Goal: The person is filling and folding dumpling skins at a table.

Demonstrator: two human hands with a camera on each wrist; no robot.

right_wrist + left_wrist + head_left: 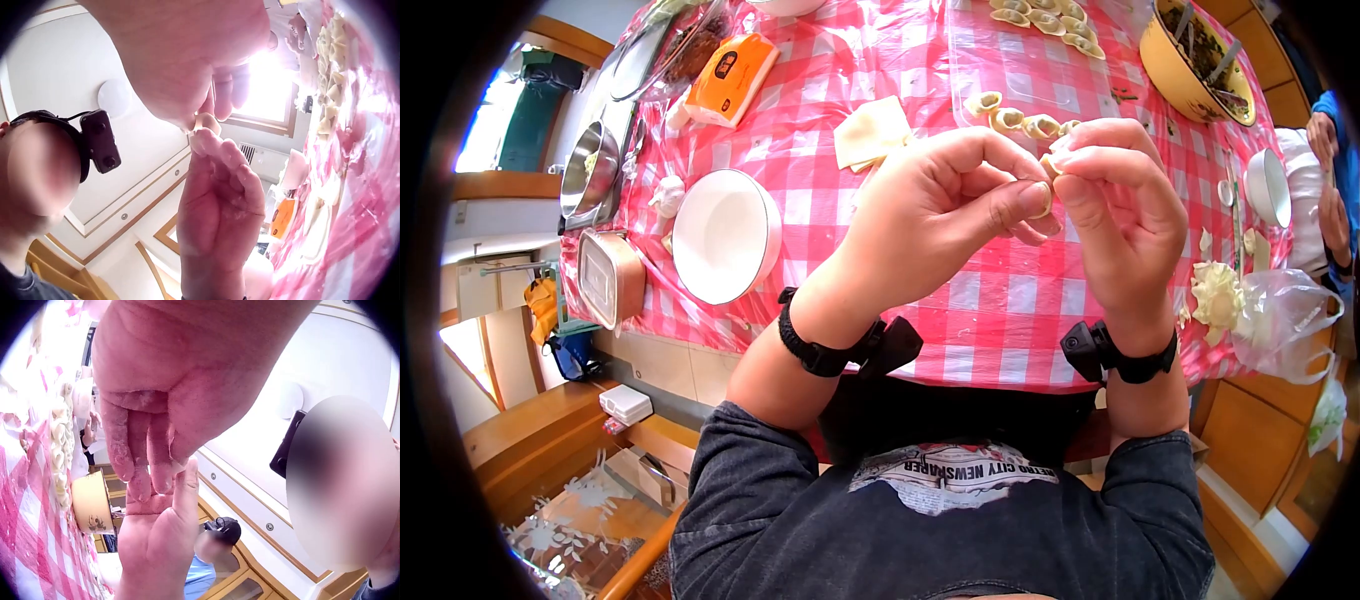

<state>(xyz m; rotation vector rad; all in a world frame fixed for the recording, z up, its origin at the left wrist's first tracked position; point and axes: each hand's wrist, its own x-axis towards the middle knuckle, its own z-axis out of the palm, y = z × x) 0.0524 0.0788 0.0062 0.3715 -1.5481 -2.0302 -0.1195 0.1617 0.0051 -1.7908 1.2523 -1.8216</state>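
"RETRO CITY NEWSPAPER" on the dark T-shirt (945, 535)

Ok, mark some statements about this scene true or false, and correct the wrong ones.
1. The left hand and right hand hold one small piece of dough between their fingertips. True.
2. The tablecloth is plain blue. False: the tablecloth is checked in pinkish red and white.
3. The orange pack lies on the left side of the table, as the head view shows it. True.
4. The yellow bowl has nothing in it. False: the yellow bowl holds a dark filling and utensils.
5. The right wrist is bare. False: it wears a black strap.
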